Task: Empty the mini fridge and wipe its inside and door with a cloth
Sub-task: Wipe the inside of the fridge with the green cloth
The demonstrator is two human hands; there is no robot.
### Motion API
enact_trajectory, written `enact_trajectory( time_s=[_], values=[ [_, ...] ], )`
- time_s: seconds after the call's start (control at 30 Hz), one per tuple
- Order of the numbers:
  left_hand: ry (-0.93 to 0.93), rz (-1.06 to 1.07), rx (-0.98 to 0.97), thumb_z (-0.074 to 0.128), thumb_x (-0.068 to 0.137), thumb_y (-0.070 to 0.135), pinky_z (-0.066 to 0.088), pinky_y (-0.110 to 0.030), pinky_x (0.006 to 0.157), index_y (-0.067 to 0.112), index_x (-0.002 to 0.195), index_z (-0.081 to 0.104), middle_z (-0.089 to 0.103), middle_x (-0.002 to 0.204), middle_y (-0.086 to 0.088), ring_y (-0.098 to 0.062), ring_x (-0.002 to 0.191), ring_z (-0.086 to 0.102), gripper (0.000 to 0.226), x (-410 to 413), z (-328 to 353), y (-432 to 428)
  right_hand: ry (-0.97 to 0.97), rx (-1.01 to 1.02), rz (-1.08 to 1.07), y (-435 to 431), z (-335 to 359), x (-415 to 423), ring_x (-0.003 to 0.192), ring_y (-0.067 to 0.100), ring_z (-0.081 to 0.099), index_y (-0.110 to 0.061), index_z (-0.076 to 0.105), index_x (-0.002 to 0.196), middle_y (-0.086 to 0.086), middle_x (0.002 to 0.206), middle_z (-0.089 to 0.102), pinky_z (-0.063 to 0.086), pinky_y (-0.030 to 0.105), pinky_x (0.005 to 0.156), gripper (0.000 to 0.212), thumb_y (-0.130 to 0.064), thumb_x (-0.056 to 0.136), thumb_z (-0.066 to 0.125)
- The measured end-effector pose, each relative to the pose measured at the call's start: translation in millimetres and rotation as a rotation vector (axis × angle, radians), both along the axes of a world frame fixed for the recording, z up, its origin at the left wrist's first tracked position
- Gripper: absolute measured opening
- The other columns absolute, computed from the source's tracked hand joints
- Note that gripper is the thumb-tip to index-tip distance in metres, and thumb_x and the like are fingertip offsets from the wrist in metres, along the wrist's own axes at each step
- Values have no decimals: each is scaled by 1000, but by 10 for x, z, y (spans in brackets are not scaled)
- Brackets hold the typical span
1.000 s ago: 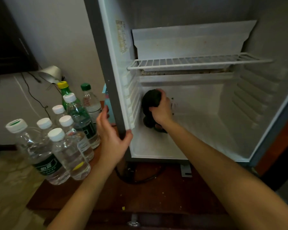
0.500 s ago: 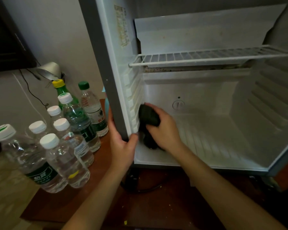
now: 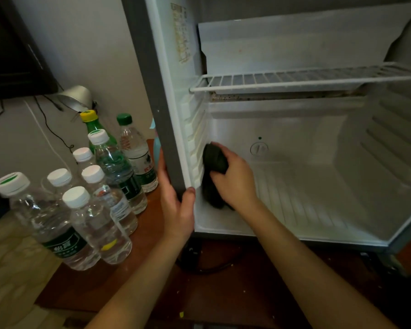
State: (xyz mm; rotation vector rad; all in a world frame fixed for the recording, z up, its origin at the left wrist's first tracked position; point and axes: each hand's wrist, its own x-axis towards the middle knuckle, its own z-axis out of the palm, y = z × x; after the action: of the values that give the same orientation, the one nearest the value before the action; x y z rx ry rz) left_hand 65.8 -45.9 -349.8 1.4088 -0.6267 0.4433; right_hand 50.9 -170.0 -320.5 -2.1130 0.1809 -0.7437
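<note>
The mini fridge (image 3: 318, 129) stands open with a white inside and one wire shelf (image 3: 306, 78) across its upper part. Nothing stands on its ribbed floor. My right hand (image 3: 235, 181) grips a dark bunched cloth (image 3: 215, 162) and holds it against the lower left inner wall, near the front corner. My left hand (image 3: 177, 207) holds the fridge's grey left front edge (image 3: 157, 103), with the thumb hooked inside and the fingers outside.
Several plastic water bottles (image 3: 88, 210) and a green bottle with a yellow cap (image 3: 91, 124) stand on the brown wooden surface (image 3: 152, 281) left of the fridge. A silver lamp head (image 3: 77, 97) and black cables hang behind them. A thermostat dial (image 3: 258, 148) sits on the back wall.
My right hand has drawn the cloth from the back left of the fridge floor forward along the left wall. The view has moved closer. My left hand keeps its hold on the edge.
</note>
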Motion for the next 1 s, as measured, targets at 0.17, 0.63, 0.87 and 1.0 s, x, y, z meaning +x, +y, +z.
enact_trajectory(
  time_s=[0.17, 0.63, 0.87, 1.0],
  values=[
    [-40, 69, 17, 55, 83, 47, 32, -37, 112, 29, 144, 20, 36, 147, -16, -27, 137, 35, 72, 46, -66, -2, 54, 21, -36, 72, 49, -15, 102, 21, 63, -28, 48, 137, 2, 115, 67, 54, 35, 86, 62, -10, 79, 61],
    [127, 16, -11, 42, 80, 55, 26, -3, 102, 34, 138, 19, 29, 140, 25, 26, 122, 29, 65, 10, 234, 44, 253, 1360, 384, -413, 175, -1093, 96, 34, 66, -7, 67, 106, 15, 98, 73, 51, 40, 81, 40, -22, 69, 66],
    [160, 21, 26, 65, 77, 50, 53, -21, 87, 23, 127, 45, 61, 112, 11, -1, 104, 62, 61, 45, 181, 5, 86, 866, 294, -441, 207, -828, 97, 17, 69, -19, 61, 118, 3, 107, 72, 56, 32, 83, 50, -19, 69, 76],
    [140, 72, 37, 56, 76, 53, 53, -24, 88, 20, 123, 49, 62, 109, 12, -3, 104, 62, 58, 78, 158, -9, 58, 650, 286, -425, 204, -398, 99, 11, 65, -24, 60, 116, -4, 106, 68, 53, 27, 86, 45, -8, 77, 75]
  ],
)
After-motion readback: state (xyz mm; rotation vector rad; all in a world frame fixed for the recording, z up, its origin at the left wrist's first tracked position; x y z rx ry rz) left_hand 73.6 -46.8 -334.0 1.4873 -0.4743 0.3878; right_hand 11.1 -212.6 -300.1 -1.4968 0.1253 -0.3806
